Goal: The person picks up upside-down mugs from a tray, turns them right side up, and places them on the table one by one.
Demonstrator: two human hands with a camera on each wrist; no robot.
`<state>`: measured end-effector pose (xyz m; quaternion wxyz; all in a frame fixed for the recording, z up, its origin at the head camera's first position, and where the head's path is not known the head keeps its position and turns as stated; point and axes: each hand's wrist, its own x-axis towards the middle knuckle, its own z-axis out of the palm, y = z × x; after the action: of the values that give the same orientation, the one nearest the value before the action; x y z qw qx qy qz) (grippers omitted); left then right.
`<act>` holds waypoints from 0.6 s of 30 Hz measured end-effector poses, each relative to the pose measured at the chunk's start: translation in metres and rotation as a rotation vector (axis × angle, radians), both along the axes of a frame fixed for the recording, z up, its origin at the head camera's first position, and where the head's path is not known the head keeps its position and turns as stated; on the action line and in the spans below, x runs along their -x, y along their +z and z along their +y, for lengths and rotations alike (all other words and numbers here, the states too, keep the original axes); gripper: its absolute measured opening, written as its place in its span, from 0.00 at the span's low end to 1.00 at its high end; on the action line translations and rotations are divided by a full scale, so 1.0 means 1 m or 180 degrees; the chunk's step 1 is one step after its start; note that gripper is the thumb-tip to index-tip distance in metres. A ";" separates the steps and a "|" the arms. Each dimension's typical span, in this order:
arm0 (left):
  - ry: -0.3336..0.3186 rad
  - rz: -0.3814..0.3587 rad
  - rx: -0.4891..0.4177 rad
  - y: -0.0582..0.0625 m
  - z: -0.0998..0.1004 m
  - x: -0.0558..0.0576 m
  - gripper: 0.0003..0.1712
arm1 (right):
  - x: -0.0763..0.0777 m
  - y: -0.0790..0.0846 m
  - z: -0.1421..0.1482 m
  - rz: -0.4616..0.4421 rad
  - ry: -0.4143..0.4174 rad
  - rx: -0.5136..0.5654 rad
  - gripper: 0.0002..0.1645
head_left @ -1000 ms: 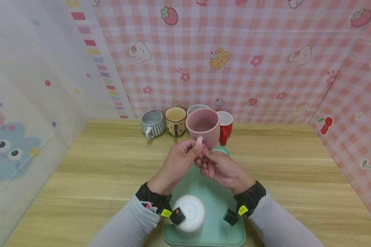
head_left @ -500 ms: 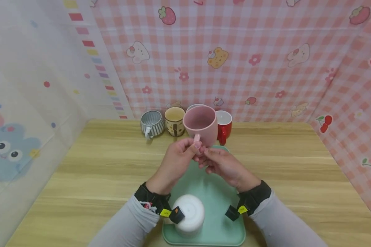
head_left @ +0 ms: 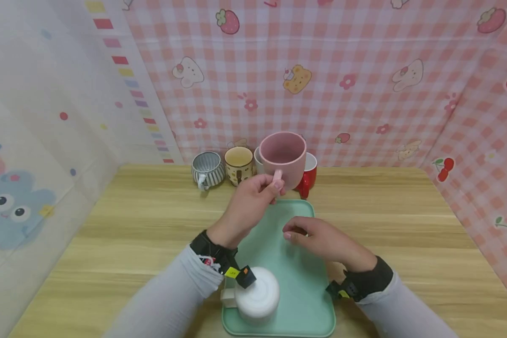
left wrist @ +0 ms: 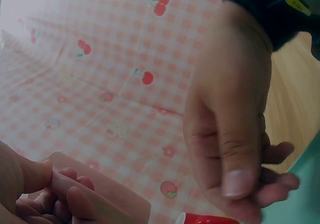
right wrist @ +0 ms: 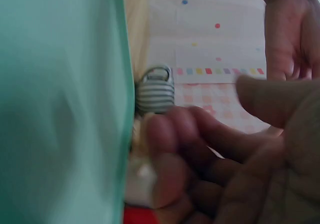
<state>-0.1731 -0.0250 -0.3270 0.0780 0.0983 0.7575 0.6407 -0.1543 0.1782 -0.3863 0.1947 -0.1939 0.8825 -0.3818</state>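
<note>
My left hand (head_left: pixel 251 202) holds a pink mug (head_left: pixel 291 171) by its handle, thumb and fingers pinched round it. The mug is in the air beyond the far end of a green tray (head_left: pixel 295 300), its mouth tipped towards me. In the left wrist view the mug (left wrist: pixel 117 181) is only partly in sight. Over the tray hovers my right hand (head_left: pixel 321 237), apart from the mug, fingers loosely curled round nothing. Beneath my left wrist, a white mug (head_left: pixel 257 295) sits upside down at the tray's near end, handle to the left.
Along the back of the wooden table (head_left: pixel 143 225) stand a grey striped mug (head_left: pixel 213 171), a yellow patterned mug (head_left: pixel 239 162) and a red mug (head_left: pixel 308 182). A whitish cup (head_left: pixel 258 162) is mostly hidden behind the pink mug. Patterned cloth (head_left: pixel 329 108) hangs behind.
My right hand has let go of the pink mug's handle area and drawn back right and nearer. My left hand has lifted the mug slightly and shifted it right.
</note>
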 end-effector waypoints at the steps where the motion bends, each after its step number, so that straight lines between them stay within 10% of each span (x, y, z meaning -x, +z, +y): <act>1: -0.0036 0.0018 -0.0010 0.001 0.004 0.004 0.13 | -0.002 0.002 0.001 0.0133 0.0101 -0.0175 0.16; 18: -0.0313 0.0049 0.0081 -0.005 0.089 0.054 0.16 | -0.017 0.005 0.017 0.0551 0.0632 -0.0879 0.20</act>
<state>-0.2272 0.0637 -0.3317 0.1048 0.1393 0.7604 0.6256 -0.1370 0.1950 -0.3808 0.1795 -0.2836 0.9164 -0.2179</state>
